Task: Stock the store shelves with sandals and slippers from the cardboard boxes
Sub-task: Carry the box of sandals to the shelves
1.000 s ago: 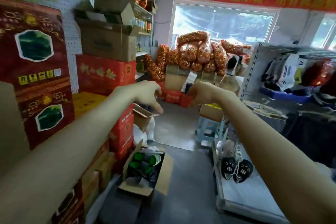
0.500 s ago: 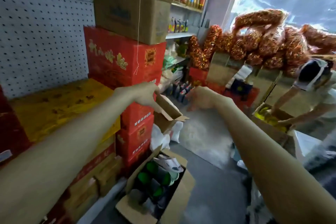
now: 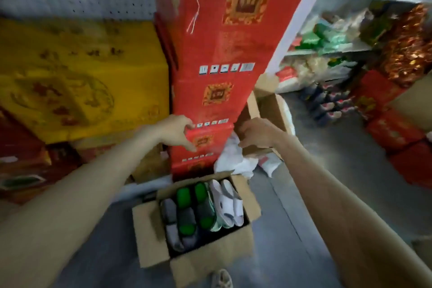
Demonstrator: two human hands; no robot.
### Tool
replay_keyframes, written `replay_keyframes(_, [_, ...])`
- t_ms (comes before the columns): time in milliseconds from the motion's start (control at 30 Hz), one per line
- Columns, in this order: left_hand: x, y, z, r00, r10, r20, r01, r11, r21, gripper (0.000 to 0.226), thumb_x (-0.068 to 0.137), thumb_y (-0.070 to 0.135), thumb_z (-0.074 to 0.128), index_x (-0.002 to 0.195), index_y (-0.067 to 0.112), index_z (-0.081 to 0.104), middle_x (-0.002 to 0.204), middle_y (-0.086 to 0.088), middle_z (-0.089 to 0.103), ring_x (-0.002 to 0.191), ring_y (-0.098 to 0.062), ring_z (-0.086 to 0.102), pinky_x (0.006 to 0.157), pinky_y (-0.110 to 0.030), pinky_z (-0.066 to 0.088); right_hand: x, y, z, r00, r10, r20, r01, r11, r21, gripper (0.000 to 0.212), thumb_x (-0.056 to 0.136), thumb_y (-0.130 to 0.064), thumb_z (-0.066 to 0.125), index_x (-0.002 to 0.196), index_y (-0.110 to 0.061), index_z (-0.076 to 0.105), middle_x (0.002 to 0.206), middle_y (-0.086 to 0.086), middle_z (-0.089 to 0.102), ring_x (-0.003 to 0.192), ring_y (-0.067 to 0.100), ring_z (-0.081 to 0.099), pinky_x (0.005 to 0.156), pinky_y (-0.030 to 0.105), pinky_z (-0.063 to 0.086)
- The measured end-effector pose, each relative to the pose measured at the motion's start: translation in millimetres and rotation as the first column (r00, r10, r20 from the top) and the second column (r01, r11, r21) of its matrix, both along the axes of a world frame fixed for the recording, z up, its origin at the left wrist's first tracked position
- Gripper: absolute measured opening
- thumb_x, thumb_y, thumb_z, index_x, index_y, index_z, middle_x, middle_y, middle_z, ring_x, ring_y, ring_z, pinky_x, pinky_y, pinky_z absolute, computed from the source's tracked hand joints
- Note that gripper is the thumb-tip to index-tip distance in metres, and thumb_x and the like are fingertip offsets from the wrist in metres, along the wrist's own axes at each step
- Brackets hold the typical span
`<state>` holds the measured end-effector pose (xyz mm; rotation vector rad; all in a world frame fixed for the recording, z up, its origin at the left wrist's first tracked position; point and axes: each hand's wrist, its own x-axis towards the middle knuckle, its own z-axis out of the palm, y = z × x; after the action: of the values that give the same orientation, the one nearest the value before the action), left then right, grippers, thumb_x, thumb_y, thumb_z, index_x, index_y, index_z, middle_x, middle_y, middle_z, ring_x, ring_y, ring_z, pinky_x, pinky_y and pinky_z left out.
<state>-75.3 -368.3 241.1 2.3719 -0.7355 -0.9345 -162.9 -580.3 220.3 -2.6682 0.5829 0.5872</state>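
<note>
An open cardboard box (image 3: 152, 238) stands on the grey floor below me. Inside it stand several slippers on edge: grey ones (image 3: 171, 224) at the left, green-and-grey ones (image 3: 187, 210) in the middle, white ones (image 3: 228, 203) at the right. My left hand (image 3: 177, 132) hovers above the box in front of the red cartons, fingers loosely curled and holding nothing. My right hand (image 3: 257, 133) is level with it to the right, fingers bent downward, also holding nothing. Both hands are well above the slippers.
A tall stack of red cartons (image 3: 222, 65) rises right behind the box, with yellow cartons (image 3: 77, 77) to its left. White plastic bags (image 3: 233, 159) and another open carton (image 3: 268, 110) lie behind. Stocked shelves (image 3: 350, 37) and more red boxes (image 3: 397, 133) stand at the right.
My view has dropped down toward the open slipper box, which now sits centred below me. Both hands have come lower and closer to the box, still holding nothing.
</note>
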Motion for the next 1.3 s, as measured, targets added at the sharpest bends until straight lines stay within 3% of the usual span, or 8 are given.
replay_keyframes(167, [-14.5,-5.9,-105.5,0.968,0.221,-0.121,-0.211,0.973,0.09,0.057,0.077,0.02,0.074,0.127,0.003,0.051,0.128,-0.017,0.055,0.119,-0.031,0.052,0.103,-0.042,0.041,-2.3,-39.4,-94.6,0.995,-0.003,-0.096,0.023,0.979,0.204,0.044,0.081,-0.025,0.073,0.12,-0.009,0.06,0.112,0.01,0.066,0.108,0.023,0.058,0.071,0.012,0.037])
replay_keyframes(367, [-34.3,10.8,-229.4,0.856,0.432,-0.284,-0.409,0.902,0.138,0.051,0.077,0.034,0.073,0.119,0.012,0.053,0.112,-0.002,0.052,0.104,-0.017,0.053,0.083,-0.027,0.039,-17.6,-58.9,-208.2,0.981,-0.079,-0.175,0.124,0.956,0.265,0.035,0.083,-0.021,0.07,0.113,-0.004,0.064,0.11,0.017,0.066,0.101,0.031,0.062,0.085,0.037,0.047])
replay_keyframes(433, [-47.6,19.5,-274.6,0.815,0.511,-0.273,-0.484,0.859,0.166,0.036,0.077,0.036,0.072,0.102,0.017,0.055,0.098,0.002,0.049,0.09,-0.015,0.053,0.075,-0.026,0.038,-24.3,-65.1,-251.5,0.97,-0.132,-0.203,0.183,0.948,0.259,0.04,0.083,-0.023,0.07,0.115,-0.001,0.062,0.114,0.018,0.065,0.104,0.032,0.061,0.086,0.038,0.048])
replay_keyframes(533, [-66.4,28.6,-342.4,0.712,0.66,-0.239,-0.62,0.751,0.229,0.054,0.076,0.052,0.068,0.108,0.009,0.056,0.094,0.001,0.051,0.091,-0.02,0.053,0.073,-0.027,0.039,-35.7,-73.9,-314.9,0.938,-0.232,-0.258,0.304,0.908,0.289,0.055,0.086,-0.033,0.066,0.132,-0.004,0.051,0.129,0.012,0.056,0.116,0.028,0.053,0.084,0.029,0.041])
replay_keyframes(600, [-75.7,33.2,-388.5,0.651,0.723,-0.233,-0.665,0.69,0.284,0.083,0.065,0.079,0.056,0.101,0.004,0.059,0.1,-0.005,0.058,0.1,-0.029,0.056,0.074,-0.031,0.04,-44.1,-81.5,-354.8,0.924,-0.283,-0.259,0.353,0.892,0.284,0.059,0.086,-0.041,0.063,0.134,-0.009,0.049,0.129,0.011,0.056,0.116,0.028,0.053,0.087,0.032,0.043])
replay_keyframes(667, [-86.4,35.8,-431.3,0.52,0.822,-0.233,-0.742,0.57,0.353,0.087,0.072,0.072,0.057,0.128,0.006,0.049,0.133,-0.01,0.05,0.12,-0.032,0.049,0.092,-0.036,0.043,-54.1,-90.9,-393.8,0.908,-0.331,-0.256,0.396,0.878,0.268,0.06,0.085,-0.046,0.062,0.131,-0.01,0.051,0.126,0.01,0.058,0.114,0.029,0.054,0.088,0.036,0.043])
replay_keyframes(1033, [-126.1,23.9,-615.0,0.113,0.994,-0.009,-0.927,0.108,0.359,0.099,0.079,0.071,0.045,0.149,0.011,0.01,0.156,-0.013,0.013,0.142,-0.034,0.018,0.114,-0.05,0.019,-101.3,-167.5,-574.4,0.711,-0.635,-0.302,0.703,0.651,0.285,0.099,0.073,-0.072,0.056,0.148,-0.016,0.024,0.152,0.009,0.031,0.136,0.032,0.034,0.108,0.047,0.031])
replay_keyframes(1300, [-127.0,17.8,-659.8,0.073,0.947,0.312,-0.98,0.01,0.198,0.092,0.084,0.063,0.047,0.15,0.013,0.006,0.158,-0.011,-0.006,0.145,-0.025,-0.009,0.116,-0.045,-0.004,-105.5,-205.4,-643.1,0.635,-0.702,-0.322,0.768,0.527,0.364,0.114,0.056,-0.082,0.051,0.147,-0.02,0.021,0.146,0.007,0.038,0.131,0.028,0.041,0.105,0.046,0.034])
